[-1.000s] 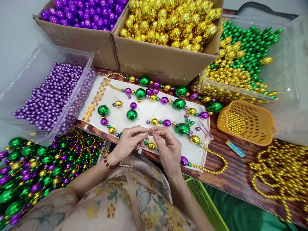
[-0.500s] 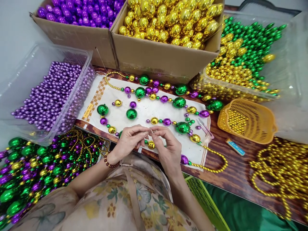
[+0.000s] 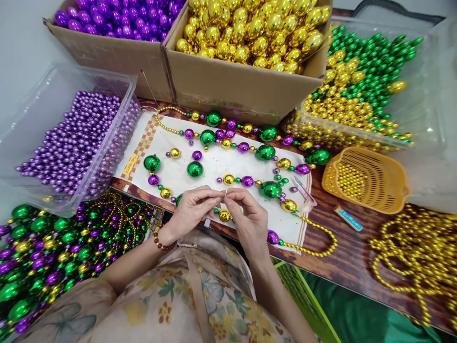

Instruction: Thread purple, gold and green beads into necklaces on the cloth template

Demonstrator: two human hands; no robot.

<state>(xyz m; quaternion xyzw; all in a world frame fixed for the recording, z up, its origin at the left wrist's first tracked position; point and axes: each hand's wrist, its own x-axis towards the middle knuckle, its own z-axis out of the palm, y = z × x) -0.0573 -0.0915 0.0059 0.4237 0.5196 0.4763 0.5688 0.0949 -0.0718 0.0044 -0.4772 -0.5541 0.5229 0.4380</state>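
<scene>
Above the near edge of the white cloth (image 3: 228, 159), my left hand (image 3: 194, 207) and my right hand (image 3: 248, 219) meet fingertip to fingertip. Both are closed in a pinch on a thin pale thread (image 3: 225, 192), of which only a short bit shows between them. Around them on the cloth lies a bead necklace (image 3: 270, 189) of green, purple and gold balls, ending in a chain of small gold beads (image 3: 321, 234). Just beneath my fingers is a gold bead (image 3: 224, 215). Loose beads, among them a large green ball (image 3: 194, 169), rest farther in.
Cardboard boxes of purple beads (image 3: 117, 21) and gold beads (image 3: 250, 31) stand behind. A clear bin of small purple beads (image 3: 78, 138) is left, a yellow basket (image 3: 389, 183) right. Small scissors (image 3: 303, 190) and a blue-labelled item (image 3: 349, 218) lie nearby. Finished-looking strands (image 3: 53, 252) pile lower left.
My fingertips have shifted slightly against each other, and the thread, crossed between them before, now shows as a short upright bit. The beads and containers stay where they were.
</scene>
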